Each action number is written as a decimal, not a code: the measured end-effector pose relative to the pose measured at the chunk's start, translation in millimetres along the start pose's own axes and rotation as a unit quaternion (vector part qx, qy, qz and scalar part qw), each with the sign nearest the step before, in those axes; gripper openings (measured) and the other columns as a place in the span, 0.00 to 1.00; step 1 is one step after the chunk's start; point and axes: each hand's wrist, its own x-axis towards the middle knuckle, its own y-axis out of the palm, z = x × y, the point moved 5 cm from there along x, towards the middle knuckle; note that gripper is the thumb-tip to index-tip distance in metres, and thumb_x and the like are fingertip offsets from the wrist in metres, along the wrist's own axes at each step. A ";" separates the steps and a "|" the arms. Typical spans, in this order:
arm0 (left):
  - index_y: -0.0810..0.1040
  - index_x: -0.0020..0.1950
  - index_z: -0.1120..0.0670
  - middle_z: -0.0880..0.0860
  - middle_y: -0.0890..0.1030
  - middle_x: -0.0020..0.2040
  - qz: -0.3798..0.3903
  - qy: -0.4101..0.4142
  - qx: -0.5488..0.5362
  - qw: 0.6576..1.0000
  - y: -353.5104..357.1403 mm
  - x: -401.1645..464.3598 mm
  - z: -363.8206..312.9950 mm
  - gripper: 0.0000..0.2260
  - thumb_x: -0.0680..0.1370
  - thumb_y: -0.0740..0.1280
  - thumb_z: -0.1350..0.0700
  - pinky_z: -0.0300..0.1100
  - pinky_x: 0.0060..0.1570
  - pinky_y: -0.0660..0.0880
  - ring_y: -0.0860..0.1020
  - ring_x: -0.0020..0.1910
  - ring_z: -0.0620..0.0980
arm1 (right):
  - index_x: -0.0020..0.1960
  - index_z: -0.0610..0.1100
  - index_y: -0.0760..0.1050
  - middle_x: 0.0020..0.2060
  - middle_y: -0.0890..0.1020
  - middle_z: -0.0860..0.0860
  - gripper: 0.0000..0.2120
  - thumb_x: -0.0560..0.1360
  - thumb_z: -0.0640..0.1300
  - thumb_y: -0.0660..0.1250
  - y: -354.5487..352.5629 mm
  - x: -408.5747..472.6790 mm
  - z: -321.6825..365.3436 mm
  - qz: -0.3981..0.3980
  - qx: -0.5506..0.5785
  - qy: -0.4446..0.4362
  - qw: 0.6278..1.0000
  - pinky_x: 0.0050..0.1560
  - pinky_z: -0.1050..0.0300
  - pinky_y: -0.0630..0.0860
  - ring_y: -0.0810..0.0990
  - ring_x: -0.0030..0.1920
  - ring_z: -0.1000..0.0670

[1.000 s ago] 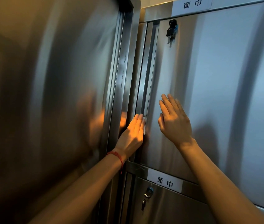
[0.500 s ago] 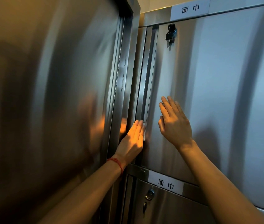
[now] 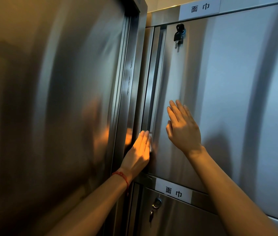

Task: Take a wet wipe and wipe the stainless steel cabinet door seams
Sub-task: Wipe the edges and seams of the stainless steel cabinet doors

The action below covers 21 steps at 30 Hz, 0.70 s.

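Item: stainless steel cabinet door (image 3: 228, 99), upper unit, filling the frame from 12 to 4 o'clock; brushed finish, streaked with reflections. Door seam (image 3: 151, 82): a vertical recessed channel along the door's left edge, running from near the top rail down toward centre frame. Wet wipe (image 3: 150, 138): white, only a small edge visible, pressed against the lower end of the seam beneath the left hand (image 3: 139, 153); left fingers lay straight and together, flat over the wipe, not curled round it. A red string bracelet (image 3: 122, 176) circled the left wrist at 7 o'clock of that hand. Right hand (image 3: 183, 128): at 3 o'clock of the left hand, apart from it, palm flat on the door face, fingers extended and relaxed, grasping nothing. Key bunch (image 3: 178, 35): black-headed, hanging from the lock at the door's top left, 12 o'clock of the right hand. Labels: one white label (image 3: 200, 7) on the top rail, a second white label (image 3: 174, 192) on the rail below the door. Lower door lock (image 3: 157, 202): at 6 o'clock, with a key hanging beneath. Tall steel panel (image 3: 49, 108): at 9 o'clock, reflecting warm light.
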 end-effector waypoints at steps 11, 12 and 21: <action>0.60 0.69 0.68 0.64 0.68 0.68 0.028 -0.007 0.031 0.999 4.7 4.3 0.7 0.25 0.76 0.65 0.60 0.51 0.70 0.62 0.66 0.69 0.60 | 0.64 0.34 0.73 0.65 0.74 0.39 0.22 0.72 0.39 0.68 0.7 -0.4 -0.4 -0.004 0.000 -0.002 1.000 0.69 0.45 0.62 0.70 0.68 0.40; 0.61 0.69 0.67 0.63 0.69 0.68 0.029 -0.003 0.027 0.999 3.7 1.2 -0.7 0.26 0.75 0.66 0.60 0.51 0.70 0.62 0.66 0.69 0.60 | 0.64 0.34 0.73 0.64 0.74 0.39 0.22 0.72 0.39 0.68 0.2 -0.2 -0.2 -0.003 0.002 -0.001 1.000 0.69 0.45 0.62 0.70 0.68 0.40; 0.66 0.66 0.65 0.61 0.74 0.65 -0.010 0.000 -0.013 1.000 0.9 3.1 2.0 0.22 0.72 0.64 0.63 0.50 0.68 0.64 0.70 0.66 0.58 | 0.64 0.34 0.73 0.64 0.74 0.38 0.22 0.72 0.39 0.68 -0.9 -0.2 0.3 -0.003 0.009 0.000 1.000 0.69 0.44 0.62 0.70 0.67 0.40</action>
